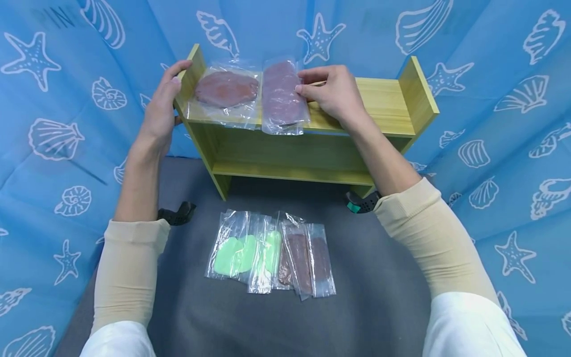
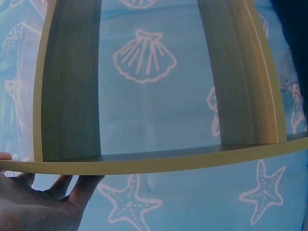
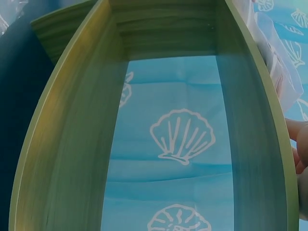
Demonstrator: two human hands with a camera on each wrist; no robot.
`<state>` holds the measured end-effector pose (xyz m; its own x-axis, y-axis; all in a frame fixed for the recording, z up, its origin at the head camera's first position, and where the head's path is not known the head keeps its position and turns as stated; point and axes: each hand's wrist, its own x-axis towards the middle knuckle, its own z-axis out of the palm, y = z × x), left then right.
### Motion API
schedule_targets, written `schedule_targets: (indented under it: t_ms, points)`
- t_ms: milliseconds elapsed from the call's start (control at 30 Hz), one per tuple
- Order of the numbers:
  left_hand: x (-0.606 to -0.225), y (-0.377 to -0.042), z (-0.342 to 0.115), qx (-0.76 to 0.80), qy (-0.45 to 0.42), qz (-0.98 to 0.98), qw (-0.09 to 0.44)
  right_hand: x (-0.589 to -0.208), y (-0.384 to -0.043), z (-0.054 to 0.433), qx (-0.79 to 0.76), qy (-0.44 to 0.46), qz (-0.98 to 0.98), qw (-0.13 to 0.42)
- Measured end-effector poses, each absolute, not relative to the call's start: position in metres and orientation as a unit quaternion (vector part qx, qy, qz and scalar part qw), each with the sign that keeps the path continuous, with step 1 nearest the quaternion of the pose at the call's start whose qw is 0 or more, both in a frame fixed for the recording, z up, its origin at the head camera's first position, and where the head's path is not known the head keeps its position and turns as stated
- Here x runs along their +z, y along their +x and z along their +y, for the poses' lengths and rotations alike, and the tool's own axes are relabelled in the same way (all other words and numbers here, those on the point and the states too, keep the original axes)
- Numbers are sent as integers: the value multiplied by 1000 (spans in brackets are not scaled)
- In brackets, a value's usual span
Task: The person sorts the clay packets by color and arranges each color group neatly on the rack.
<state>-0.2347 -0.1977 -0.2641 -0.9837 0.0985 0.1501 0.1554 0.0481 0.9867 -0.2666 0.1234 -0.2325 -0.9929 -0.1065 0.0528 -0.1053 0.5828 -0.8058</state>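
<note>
A small wooden shelf (image 1: 374, 104) stands against the curtain. My left hand (image 1: 161, 106) grips its left side panel, and in the left wrist view the fingers of that hand (image 2: 43, 202) lie against the panel's outer face. On the top board, a clear plastic bag with a flat purplish piece (image 1: 283, 94) hangs slightly over the front edge. My right hand (image 1: 334, 91) pinches this bag's right edge between thumb and fingers. Left of it lies another clear bag with a reddish-brown oval piece (image 1: 227, 89). In the right wrist view only fingertips of the right hand (image 3: 301, 149) show.
On the dark grey table (image 1: 366, 307), before the shelf, overlap several clear bags: some with light green pieces (image 1: 229, 255), others with brownish ones (image 1: 300, 258). A blue curtain (image 1: 58, 109) with white shells and starfish hangs behind and at both sides.
</note>
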Motion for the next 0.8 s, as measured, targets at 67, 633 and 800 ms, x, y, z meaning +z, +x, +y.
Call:
schedule_targets:
  t_ms: [67, 633, 800]
  points:
    - [-264, -235, -197, -685, -88, -723, 21, -232, -265, 124, -455, -57, 889, 0]
    - [-264, -233, -198, -677, -86, -731, 19, -234, -239, 144, -593, -85, 801, -15]
    - [-264, -233, -197, -680, -84, -728, 18, -236, -229, 152, -632, -101, 769, -17]
